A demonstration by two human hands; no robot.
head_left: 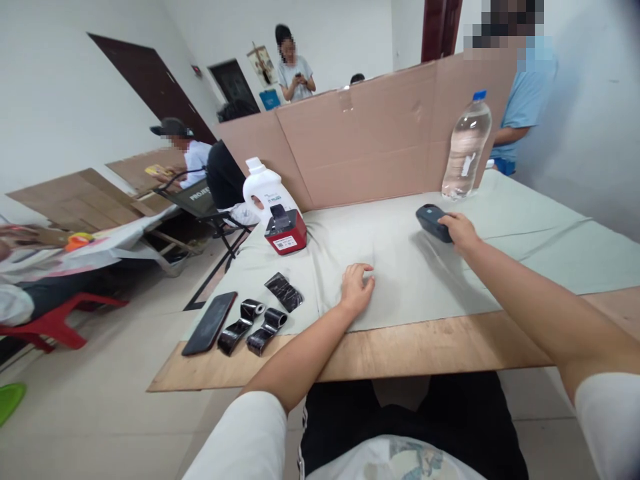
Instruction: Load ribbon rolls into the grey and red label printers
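Note:
My right hand (460, 232) grips one end of a dark grey, rounded box-like device (433, 223) above the right part of the cloth-covered table. What kind of device it is, I cannot make out. My left hand (357, 288) rests on the pale cloth (395, 293) near the front edge, fingers loosely bent and thumb apart, holding nothing. Left of it lie a flat black shiny piece (284, 292), two partly unrolled black shiny strips (242, 327) and a dark phone (210, 323). Behind these stands a small red and black box-shaped device (286, 233).
A white jug-shaped bottle (267, 187) stands behind the red device. A clear blue-capped bottle (466, 147) is at the back right. A cardboard panel (370, 147) borders the table's back. Several people are beyond it. A red stool (70, 320) is at left.

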